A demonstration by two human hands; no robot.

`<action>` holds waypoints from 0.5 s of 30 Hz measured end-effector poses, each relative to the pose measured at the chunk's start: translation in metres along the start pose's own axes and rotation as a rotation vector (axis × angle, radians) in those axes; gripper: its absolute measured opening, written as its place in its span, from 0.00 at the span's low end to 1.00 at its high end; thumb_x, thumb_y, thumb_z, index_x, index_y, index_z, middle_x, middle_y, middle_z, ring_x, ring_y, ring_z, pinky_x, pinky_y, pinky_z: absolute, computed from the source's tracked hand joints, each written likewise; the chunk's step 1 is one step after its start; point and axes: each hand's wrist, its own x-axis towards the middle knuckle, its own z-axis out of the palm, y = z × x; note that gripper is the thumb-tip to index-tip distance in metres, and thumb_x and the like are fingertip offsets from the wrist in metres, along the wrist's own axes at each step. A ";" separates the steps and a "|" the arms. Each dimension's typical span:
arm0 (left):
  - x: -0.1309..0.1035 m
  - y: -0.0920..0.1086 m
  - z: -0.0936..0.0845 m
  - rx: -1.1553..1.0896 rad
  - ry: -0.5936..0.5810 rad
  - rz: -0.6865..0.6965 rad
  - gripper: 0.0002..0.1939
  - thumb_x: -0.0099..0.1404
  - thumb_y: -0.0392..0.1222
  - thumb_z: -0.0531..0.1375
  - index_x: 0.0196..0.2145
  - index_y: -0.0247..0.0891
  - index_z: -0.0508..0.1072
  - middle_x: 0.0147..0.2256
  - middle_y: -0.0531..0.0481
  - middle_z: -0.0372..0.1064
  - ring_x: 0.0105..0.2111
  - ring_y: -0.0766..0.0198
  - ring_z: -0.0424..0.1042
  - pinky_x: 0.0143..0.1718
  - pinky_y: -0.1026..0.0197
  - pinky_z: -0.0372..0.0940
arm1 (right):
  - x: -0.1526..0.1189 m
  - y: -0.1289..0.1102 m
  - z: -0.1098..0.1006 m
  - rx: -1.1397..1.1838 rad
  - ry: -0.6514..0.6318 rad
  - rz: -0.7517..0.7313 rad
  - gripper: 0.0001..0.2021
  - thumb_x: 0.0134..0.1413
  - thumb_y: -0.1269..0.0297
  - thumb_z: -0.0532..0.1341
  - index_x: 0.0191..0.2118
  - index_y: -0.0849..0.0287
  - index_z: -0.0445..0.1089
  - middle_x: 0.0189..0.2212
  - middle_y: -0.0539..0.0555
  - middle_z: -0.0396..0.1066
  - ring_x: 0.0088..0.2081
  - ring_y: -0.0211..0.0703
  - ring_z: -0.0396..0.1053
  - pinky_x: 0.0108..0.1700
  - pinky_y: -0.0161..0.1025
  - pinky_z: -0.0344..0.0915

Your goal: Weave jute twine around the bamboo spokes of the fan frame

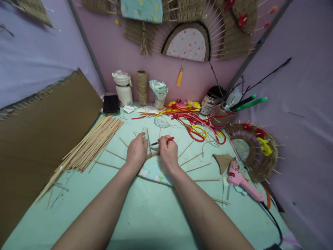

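My left hand [137, 151] is closed over a clear ruler [145, 130], held upright along a thin wooden stick [149, 143]. My right hand [168, 152] grips a red pen [155, 143], its dark tip pointing left towards that stick. Beneath both hands lies a half-round panel [152, 170] covered in pale blue flowered cloth with a brown curved edge. Thin sticks fan out from it on both sides, such as one at the right [207, 179]. My fingertips are partly hidden behind the backs of the hands.
Left lies a pile of bamboo sticks [91, 147] beside a cardboard sheet [49, 139]. Behind are a protractor [161, 122], orange scissors [196, 135], coloured pipe cleaners [179, 113] and a twine spool [142, 87]. A pink glue gun [243, 182] and a woven half-ring [267, 161] are right.
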 end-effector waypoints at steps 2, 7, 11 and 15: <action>0.000 0.000 0.000 -0.001 0.004 0.004 0.21 0.65 0.39 0.47 0.54 0.33 0.65 0.40 0.40 0.74 0.42 0.52 0.72 0.43 0.55 0.63 | 0.000 0.000 0.000 -0.013 0.003 0.004 0.14 0.57 0.59 0.49 0.25 0.57 0.65 0.14 0.44 0.59 0.20 0.38 0.58 0.27 0.35 0.55; -0.001 0.000 -0.001 0.004 0.002 0.003 0.21 0.65 0.40 0.47 0.54 0.34 0.65 0.40 0.41 0.74 0.42 0.53 0.72 0.43 0.56 0.63 | 0.000 -0.001 0.000 -0.020 0.011 0.009 0.14 0.57 0.59 0.49 0.25 0.57 0.64 0.14 0.44 0.58 0.20 0.38 0.58 0.27 0.35 0.55; 0.000 0.000 0.000 -0.004 0.003 0.004 0.21 0.65 0.39 0.47 0.54 0.33 0.65 0.40 0.40 0.74 0.42 0.53 0.72 0.43 0.56 0.63 | 0.000 -0.001 0.000 -0.025 0.005 -0.004 0.15 0.57 0.58 0.49 0.25 0.57 0.65 0.14 0.44 0.59 0.20 0.38 0.58 0.28 0.35 0.55; 0.000 -0.002 0.002 -0.004 0.013 0.012 0.21 0.65 0.39 0.47 0.53 0.33 0.65 0.40 0.41 0.74 0.42 0.52 0.72 0.43 0.55 0.63 | -0.001 -0.001 0.000 -0.016 0.006 0.011 0.14 0.57 0.59 0.49 0.25 0.57 0.64 0.13 0.44 0.58 0.19 0.38 0.58 0.27 0.34 0.56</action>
